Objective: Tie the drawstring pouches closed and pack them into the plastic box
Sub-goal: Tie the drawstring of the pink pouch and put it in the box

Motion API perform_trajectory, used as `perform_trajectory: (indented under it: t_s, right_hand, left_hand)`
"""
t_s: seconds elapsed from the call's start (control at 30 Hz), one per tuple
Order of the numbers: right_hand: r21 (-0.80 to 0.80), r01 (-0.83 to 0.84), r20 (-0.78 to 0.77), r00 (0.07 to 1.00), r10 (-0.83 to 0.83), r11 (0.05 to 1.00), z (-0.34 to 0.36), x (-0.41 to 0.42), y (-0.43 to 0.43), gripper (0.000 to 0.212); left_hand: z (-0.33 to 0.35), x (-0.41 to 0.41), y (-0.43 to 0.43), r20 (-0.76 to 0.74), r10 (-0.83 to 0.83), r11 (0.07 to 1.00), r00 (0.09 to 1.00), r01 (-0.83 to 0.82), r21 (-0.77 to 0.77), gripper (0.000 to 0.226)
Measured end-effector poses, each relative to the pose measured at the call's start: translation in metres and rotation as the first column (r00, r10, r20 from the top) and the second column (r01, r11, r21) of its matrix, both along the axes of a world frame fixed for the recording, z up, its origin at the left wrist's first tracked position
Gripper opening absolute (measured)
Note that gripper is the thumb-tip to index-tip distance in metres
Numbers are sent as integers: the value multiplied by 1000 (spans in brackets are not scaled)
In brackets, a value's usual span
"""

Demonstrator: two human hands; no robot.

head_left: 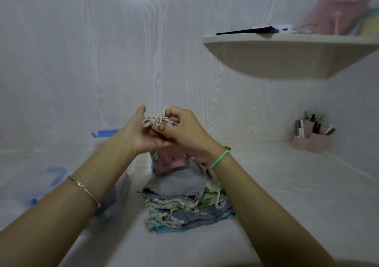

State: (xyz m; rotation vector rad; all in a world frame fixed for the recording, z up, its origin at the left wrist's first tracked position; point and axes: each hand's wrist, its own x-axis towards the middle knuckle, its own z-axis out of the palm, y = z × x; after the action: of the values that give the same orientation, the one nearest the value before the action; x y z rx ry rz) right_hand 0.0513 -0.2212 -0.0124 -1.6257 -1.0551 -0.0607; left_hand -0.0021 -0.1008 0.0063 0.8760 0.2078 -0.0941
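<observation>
Above the tabletop's middle, our left hand and right hand each have a grip on the pink pouch's cord, mid-knot. Beneath, a stack of pouches waits untied; we see no plastic box.

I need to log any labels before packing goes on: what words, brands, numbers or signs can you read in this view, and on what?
No text can be read anywhere.
Pink pouch: printed animal figures only, no words.
Pink organizer with its tubes: any labels too small to read.
Dark flat item on the shelf: no visible marking.
Blue marks at left: blurred, not legible.
</observation>
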Motion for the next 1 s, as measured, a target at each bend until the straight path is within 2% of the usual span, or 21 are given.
perform_trajectory:
  t_s: [0.17,0.27,0.37,0.5,0.57,0.77,0.93,1.0]
  right_hand:
    - [40,-112,12,994,112,993,9,-13,13,17]
    - [27,-167,85,983,164,986,16,-22,27,12]
    - [-38,-164,153,974,168,986,21,-32,44,17]
    - [-123,-194,199,956,216,973,22,-41,73,20]
    - [-166,-218,197,948,249,962,21,-45,85,21]
    - [-351,-282,130,930,345,893,11,-63,114,16]
    - [-504,-278,70,930,360,818,3,-70,128,21]
    - [-560,-258,48,938,342,787,2,-72,134,25]
  left_hand:
    - [20,-9,20,70,101,994,992,-103,31,64]
    - [29,-17,40,131,152,987,980,-158,40,52]
    - [37,-26,64,158,170,977,973,-187,102,48]
    - [36,-37,97,125,248,939,961,-270,214,52]
    - [31,-44,105,107,268,916,958,-287,279,45]
    - [10,-50,142,51,514,802,856,-501,327,27]
    - [-6,-49,156,-89,465,802,881,-377,464,32]
    - [-13,-47,159,-150,466,773,872,-319,548,23]
